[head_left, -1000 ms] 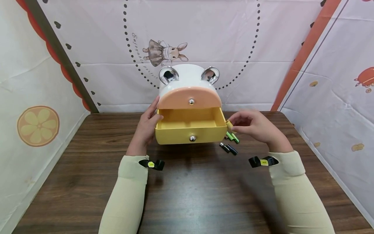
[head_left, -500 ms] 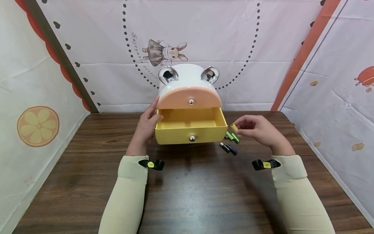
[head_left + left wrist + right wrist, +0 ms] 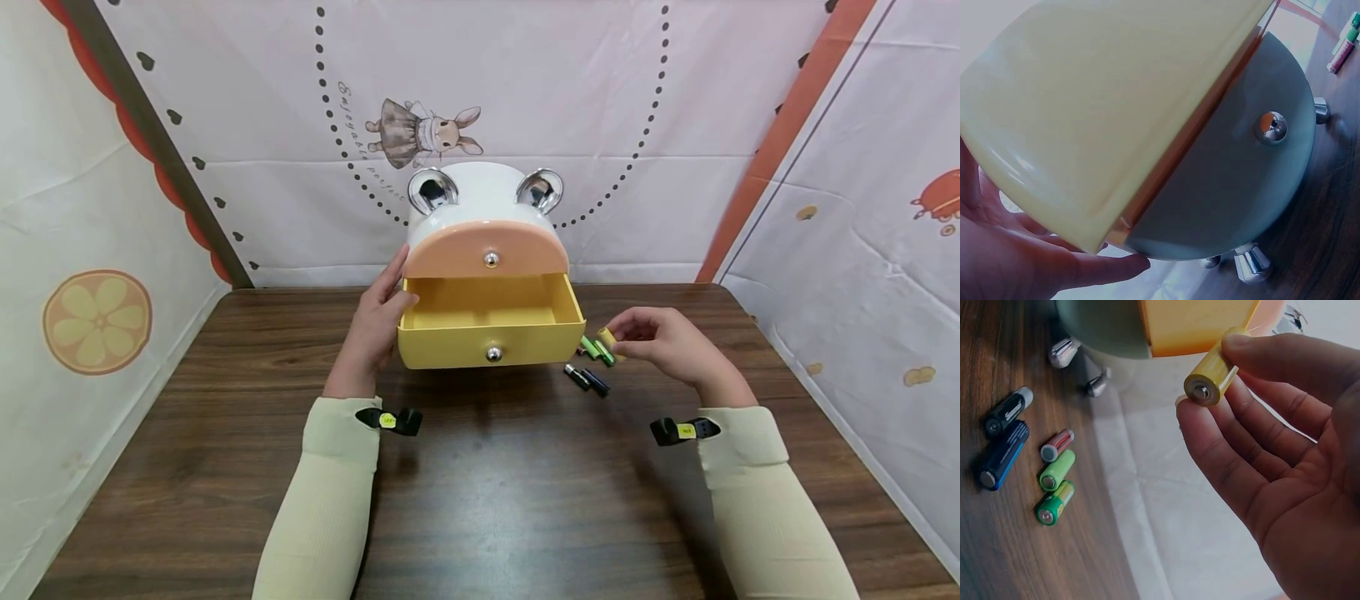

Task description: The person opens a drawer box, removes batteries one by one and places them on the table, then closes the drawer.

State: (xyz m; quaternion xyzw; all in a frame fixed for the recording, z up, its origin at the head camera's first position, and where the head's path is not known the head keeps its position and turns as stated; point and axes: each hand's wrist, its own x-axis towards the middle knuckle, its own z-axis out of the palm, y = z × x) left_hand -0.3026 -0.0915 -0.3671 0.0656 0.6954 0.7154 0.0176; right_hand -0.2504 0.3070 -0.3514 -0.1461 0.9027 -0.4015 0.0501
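Note:
A yellow battery [image 3: 1208, 378] is pinched between the thumb and fingers of my right hand [image 3: 671, 350], with its end cap toward the camera in the right wrist view. The hand is right of the pulled-out yellow drawer [image 3: 450, 346] of a small chest [image 3: 480, 192] with silver ears. My left hand [image 3: 372, 333] rests along the chest's left side, fingers straight and thumb at the drawer's edge. Near the right hand, green batteries [image 3: 592, 347] and dark batteries [image 3: 596, 382] lie on the table. A small red-and-silver battery [image 3: 1058, 445] lies beside the green ones.
The brown wooden table [image 3: 480, 500] stretches toward me. A patterned cloth [image 3: 570, 75] hangs behind and at both sides. Below the yellow drawer, a grey-green drawer [image 3: 1229, 162] is shut, above silver feet [image 3: 1252, 264].
My right hand has drawn back from the drawer's right corner, rightward and down, with the yellow battery still pinched. The left hand and the chest stay put.

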